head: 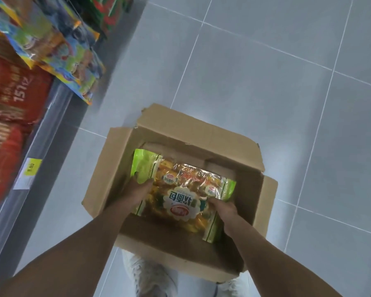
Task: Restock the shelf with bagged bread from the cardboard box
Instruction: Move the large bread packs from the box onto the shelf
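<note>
The fingers (147,182) of the left hand (135,192) are laid over the left edge of a bag of bread (181,196), curled down onto its green margin, so that edge is gripped. The fingers of the right hand (224,209) are pressed together against the bag's right side, near its lower right corner, where the clear wrap is pinched; their tips are partly hidden by the plastic. The bag is thus held between the 2 hands, 1 at each side.

The bag is found inside an open cardboard box (124,159), which is set on a floor of pale grey tiles (266,71). The bag is tilted slightly, its top left corner raised toward the box's far wall, and whether its underside touches the box's bottom cannot be told. Green side panels, a clear middle showing yellow-orange bread, and a white scalloped label with upside-down print are seen on it. The 4 flaps of the box are folded outward.

Both bare forearms are extended from the lower edge of the view into the box. Below the box, part of a pale shoe (150,273) is seen on the tiles.

At the left, a grey shelf edge (58,108) is seen with a yellow price tag (31,168) fixed to it. Above it, red packages (11,99) are stacked, and beside them several colourful snack bags (58,50) overhang the shelf's front. These goods are blurred and their print cannot be read clearly.
</note>
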Tool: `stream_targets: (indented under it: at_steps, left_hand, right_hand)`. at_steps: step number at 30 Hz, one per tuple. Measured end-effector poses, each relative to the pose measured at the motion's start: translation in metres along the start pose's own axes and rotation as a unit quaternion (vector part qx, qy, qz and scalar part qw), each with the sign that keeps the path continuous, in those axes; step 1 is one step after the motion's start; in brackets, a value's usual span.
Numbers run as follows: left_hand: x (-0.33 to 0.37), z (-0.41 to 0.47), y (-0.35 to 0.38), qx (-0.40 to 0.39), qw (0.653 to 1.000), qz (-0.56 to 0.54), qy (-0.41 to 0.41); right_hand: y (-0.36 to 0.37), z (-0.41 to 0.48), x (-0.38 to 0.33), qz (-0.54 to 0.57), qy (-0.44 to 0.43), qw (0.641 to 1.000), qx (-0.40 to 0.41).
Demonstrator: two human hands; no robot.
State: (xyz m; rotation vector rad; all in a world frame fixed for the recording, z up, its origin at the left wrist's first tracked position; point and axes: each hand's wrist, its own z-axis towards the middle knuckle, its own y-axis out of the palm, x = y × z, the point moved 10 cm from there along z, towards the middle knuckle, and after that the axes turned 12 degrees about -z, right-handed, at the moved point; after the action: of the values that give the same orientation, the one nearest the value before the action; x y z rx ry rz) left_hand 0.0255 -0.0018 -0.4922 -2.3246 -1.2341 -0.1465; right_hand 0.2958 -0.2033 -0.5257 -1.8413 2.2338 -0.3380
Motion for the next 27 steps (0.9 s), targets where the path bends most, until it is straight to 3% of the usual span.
stream_targets:
  at_steps: [6, 16, 24, 27]
  left_hand:
    - [-0.001, 0.0, -0.003, -0.017, 0.999, -0.031, 0.034]
    - [0.027, -0.072, -0.04, -0.008, 0.997, -0.031, 0.071]
    - [0.092, -0.194, -0.078, 0.01, 0.995, -0.017, 0.093]
    - [0.12, -0.256, -0.105, 0.025, 0.993, -0.032, 0.107]
  right_hand:
    - [0.008, 0.008, 0.0, -0.018, -0.013, 0.999, -0.039]
    - [-0.029, -0.089, -0.016, 0.033, -0.042, 0.997, -0.051]
    - [-0.092, -0.177, -0.028, 0.047, -0.09, 0.993, -0.053]
    - [-0.121, -0.256, -0.047, 0.05, -0.119, 0.99, -0.063]
